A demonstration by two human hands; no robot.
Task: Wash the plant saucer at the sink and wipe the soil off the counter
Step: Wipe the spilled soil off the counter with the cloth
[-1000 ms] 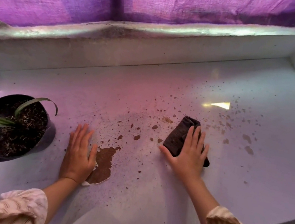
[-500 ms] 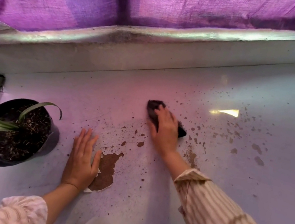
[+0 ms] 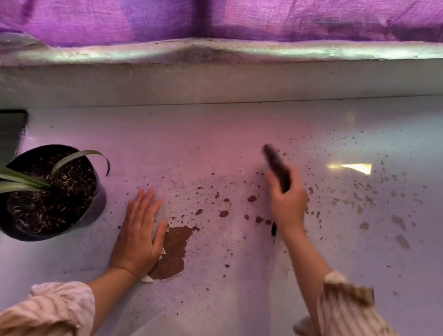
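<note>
1. The person is leaning over the white counter [image 3: 221, 300], both striped sleeves pushed up.
2. The left hand [image 3: 138, 237] is lying flat on the counter, fingers straight and close together, holding nothing, just beside a brown patch [image 3: 174, 251] where the surface is peeling.
3. The right hand [image 3: 287, 202] is gripping a dark cloth [image 3: 276, 166], fingers curled round it; both are blurred, so I cannot tell if the cloth is touching the counter.
4. Soil crumbs [image 3: 252, 220] are lying scattered around the right hand and out toward the right.
5. A black pot [image 3: 49, 191] with a green plant is standing at the left edge of the counter, well apart from the cloth.
6. A purple curtain [image 3: 184, 0] is hanging above the sill.
</note>
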